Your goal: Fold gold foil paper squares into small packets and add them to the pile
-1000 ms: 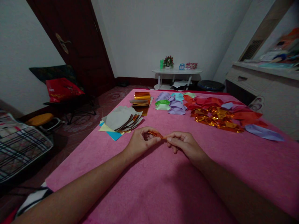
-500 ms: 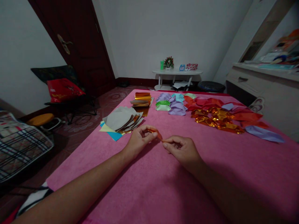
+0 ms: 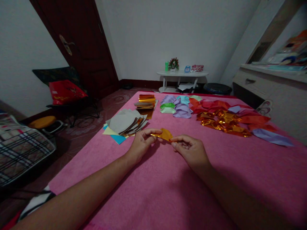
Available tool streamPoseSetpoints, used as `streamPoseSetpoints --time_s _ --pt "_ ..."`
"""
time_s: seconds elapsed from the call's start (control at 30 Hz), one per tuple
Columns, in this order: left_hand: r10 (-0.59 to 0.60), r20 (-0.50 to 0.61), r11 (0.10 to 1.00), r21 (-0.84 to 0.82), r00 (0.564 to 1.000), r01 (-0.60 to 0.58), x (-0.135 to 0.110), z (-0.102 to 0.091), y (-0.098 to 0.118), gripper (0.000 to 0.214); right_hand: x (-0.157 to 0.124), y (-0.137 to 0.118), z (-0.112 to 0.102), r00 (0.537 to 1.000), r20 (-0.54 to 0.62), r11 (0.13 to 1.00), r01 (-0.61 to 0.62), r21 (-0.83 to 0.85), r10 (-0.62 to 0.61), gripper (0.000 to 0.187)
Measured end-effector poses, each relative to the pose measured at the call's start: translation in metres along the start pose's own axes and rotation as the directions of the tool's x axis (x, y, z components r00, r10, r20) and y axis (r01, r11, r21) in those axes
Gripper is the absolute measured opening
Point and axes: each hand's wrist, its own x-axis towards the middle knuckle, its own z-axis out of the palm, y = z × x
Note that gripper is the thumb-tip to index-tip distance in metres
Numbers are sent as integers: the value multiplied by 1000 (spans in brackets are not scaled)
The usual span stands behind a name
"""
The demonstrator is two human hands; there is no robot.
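Observation:
A folded piece of gold foil paper (image 3: 165,134) is stretched between my two hands, just above the pink cloth (image 3: 153,179). My left hand (image 3: 145,139) pinches its left end between thumb and fingers. At the right end, my right hand (image 3: 188,147) grips the corner with thumb and forefinger. Beyond my left hand lies a fanned stack of round grey-backed paper sheets (image 3: 123,121), with blue paper (image 3: 118,139) and yellow paper showing beneath it. Folded gold foil pieces (image 3: 223,123) lie to the right, past my right hand.
Folded purple paper pieces (image 3: 181,111), green ones (image 3: 167,105) and red ones (image 3: 211,105) sit along the far side. A pile of gold foil sheets (image 3: 146,99) is at the far left. Behind stands a small white table (image 3: 182,73); a chair with a red bag (image 3: 67,92) is left.
The gold foil paper has turned so that its flat, bright face shows instead of a narrow edge. My right hand has shifted slightly right and up; both hands keep their hold.

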Motion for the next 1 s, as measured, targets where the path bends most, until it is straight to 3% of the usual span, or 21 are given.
streamPoseSetpoints --time_s 0.23,0.5,0.73,1.0 --pt "31 -26 999 39 999 -30 1 -1 0 28 0 0 0 999 28 1000 21 15 -22 22" --pt "32 -62 998 46 998 -29 4 -1 -1 35 -3 4 0 978 53 970 207 -128 -201 13" --pt "63 -84 990 130 995 -51 2 -1 2 29 -5 2 0 965 96 942 261 -210 -245 13" --pt "-12 -118 999 35 993 17 4 -1 -1 34 -5 4 0 948 121 914 317 -252 -295 13"
